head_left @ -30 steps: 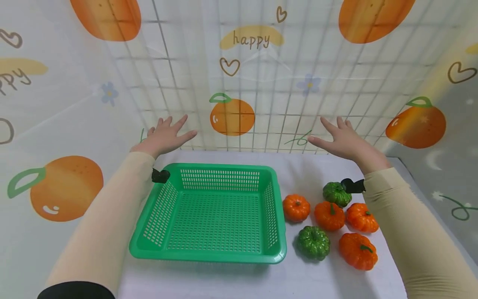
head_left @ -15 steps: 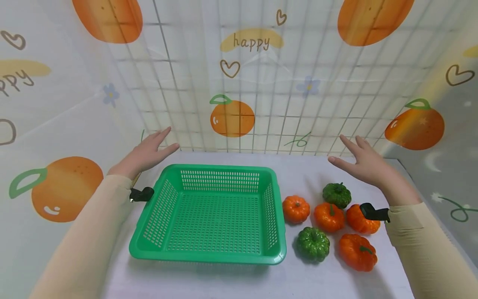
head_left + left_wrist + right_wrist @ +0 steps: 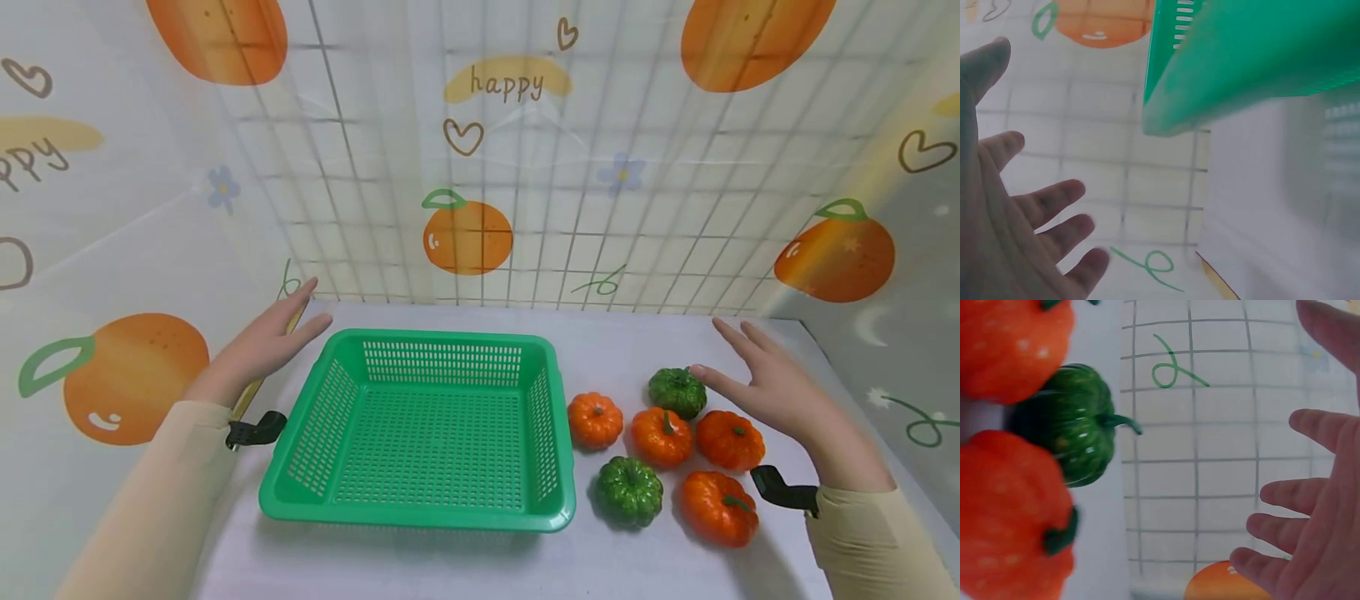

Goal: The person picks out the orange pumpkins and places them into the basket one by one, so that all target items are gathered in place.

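Observation:
My left hand (image 3: 258, 346) is raised beside the left rim of a green plastic basket (image 3: 420, 515), fingers spread and holding nothing. In the left wrist view the fingers of that hand (image 3: 1029, 231) are apart, with the basket's wall (image 3: 1260, 56) close by. On the right, my right hand (image 3: 780, 387) hovers above the table near a group of small pumpkins, its fingers extended. Nearest to it are a dark green pumpkin (image 3: 677, 392) and an orange pumpkin (image 3: 730, 440). In the right wrist view the green pumpkin (image 3: 1079, 425) sits between orange ones, apart from the hand.
More orange pumpkins (image 3: 596, 420) and a green pumpkin (image 3: 630, 492) lie right of the basket on the white table (image 3: 420, 567). A white sheet (image 3: 555, 200) printed with oranges hangs at the back. Side walls enclose the table left and right.
Both hands have come lower and nearer to the body, while moving apart: the left hand outward to the left, the right hand outward to the right. Basket and pumpkins have stayed put.

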Demonstrator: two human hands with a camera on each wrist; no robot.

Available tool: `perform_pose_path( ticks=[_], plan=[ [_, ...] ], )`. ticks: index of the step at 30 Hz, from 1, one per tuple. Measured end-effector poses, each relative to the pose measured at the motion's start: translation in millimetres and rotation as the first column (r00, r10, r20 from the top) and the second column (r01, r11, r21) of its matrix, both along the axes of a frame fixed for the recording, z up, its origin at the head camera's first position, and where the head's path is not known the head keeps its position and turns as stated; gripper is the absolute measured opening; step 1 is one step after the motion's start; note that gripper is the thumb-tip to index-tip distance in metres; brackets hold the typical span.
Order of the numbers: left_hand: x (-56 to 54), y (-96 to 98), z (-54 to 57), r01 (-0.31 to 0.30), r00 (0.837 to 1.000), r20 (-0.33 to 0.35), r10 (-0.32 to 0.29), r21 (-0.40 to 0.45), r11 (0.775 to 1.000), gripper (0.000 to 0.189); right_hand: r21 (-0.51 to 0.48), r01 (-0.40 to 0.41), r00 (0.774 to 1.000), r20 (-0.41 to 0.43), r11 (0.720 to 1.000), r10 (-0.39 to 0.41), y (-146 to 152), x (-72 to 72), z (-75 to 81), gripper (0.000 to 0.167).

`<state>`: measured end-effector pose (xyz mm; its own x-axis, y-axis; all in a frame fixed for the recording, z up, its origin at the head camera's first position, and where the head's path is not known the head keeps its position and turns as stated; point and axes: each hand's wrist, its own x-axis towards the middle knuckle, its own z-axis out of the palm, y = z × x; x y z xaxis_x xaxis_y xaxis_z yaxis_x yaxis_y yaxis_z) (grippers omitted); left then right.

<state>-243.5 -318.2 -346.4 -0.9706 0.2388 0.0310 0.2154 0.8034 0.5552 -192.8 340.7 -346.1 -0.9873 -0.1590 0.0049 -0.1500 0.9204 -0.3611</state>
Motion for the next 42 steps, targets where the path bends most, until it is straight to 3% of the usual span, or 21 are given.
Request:
perform_pose_path(
  ticks=[9, 17, 24, 33, 38, 42],
  plan=[
    [27.9, -10.3, -25.4, -0.032, 0.999, 0.043, 0.026, 0.142, 0.989, 0.074, -0.024, 0.031, 0.999, 0.014, 0.999, -0.030, 10, 30.1, -29.6, 0.091],
    [49.7, -6.0, -47.9, -0.120, 0.989, 0.106, 0.101, 0.197, 0.973, 0.071, -0.056, 0.084, 0.996, 0.020, 0.995, -0.083, 15, 54.1, -49.8, 0.091],
    [61.1, -5.8, -70.1, -0.095, 0.994, 0.078, 0.075, 0.296, 0.950, 0.068, -0.071, 0.159, 0.985, 0.079, 0.985, -0.153, 15, 71.5, -61.1, 0.094],
    [67.8, -4.3, -97.3, -0.100, 0.994, 0.076, 0.073, 0.457, 0.884, 0.061, -0.077, 0.241, 0.965, 0.122, 0.968, -0.230, 17, 92.8, -78.6, 0.097],
    [71.2, -4.3, -104.6, -0.100, 0.995, 0.068, 0.076, 0.508, 0.855, 0.055, -0.128, 0.229, 0.973, 0.046, 0.965, -0.225, 18, 104.8, -92.1, 0.094],
    [73.4, -3.8, -107.3, -0.099, 0.994, 0.086, 0.061, 0.569, 0.816, 0.054, -0.164, 0.233, 0.972, 0.070, 0.959, -0.224, 21, 108.2, -99.8, 0.096]
  ],
)
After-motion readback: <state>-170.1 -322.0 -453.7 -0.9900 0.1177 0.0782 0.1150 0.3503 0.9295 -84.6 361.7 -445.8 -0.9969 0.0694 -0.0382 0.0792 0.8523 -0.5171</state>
